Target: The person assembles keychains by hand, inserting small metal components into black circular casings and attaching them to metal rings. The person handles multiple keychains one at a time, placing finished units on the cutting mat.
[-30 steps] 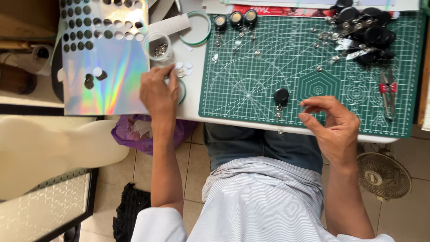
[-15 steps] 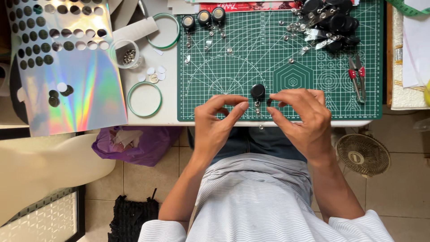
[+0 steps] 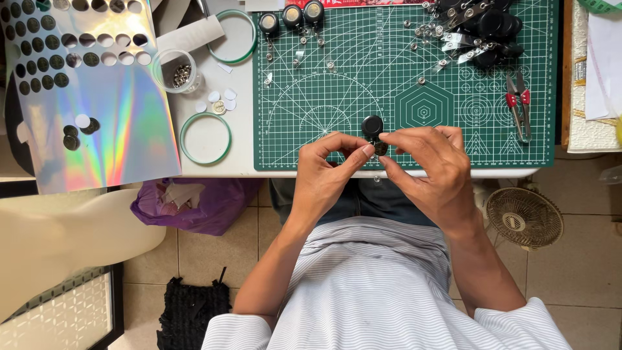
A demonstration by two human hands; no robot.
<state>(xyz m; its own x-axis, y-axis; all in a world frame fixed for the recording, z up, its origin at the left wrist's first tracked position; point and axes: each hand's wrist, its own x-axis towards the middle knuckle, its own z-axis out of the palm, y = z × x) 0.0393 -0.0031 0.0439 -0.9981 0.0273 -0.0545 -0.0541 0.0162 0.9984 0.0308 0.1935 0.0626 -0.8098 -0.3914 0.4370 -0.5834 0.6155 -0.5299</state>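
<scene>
Small dark disc [image 3: 380, 148] pinched between fingertips of both hands, at near edge of green mat [image 3: 402, 91]. Black reel [image 3: 372, 125] lies on mat just above disc, touching or nearly touching the fingers; cannot tell which. Left hand [image 3: 324, 172]: thumb and forefinger closed on disc from left. Right hand [image 3: 431, 165]: fingertips closed on disc from right. Three more reels [image 3: 291, 16] at mat's top edge. Pile of black reels and clips [image 3: 476, 32] at top right. Snips [image 3: 519, 110] on right of mat. Left of mat: two green rings [image 3: 205, 137], cup of metal parts [image 3: 176, 70], holographic sheet [image 3: 97, 116] with punched holes.
</scene>
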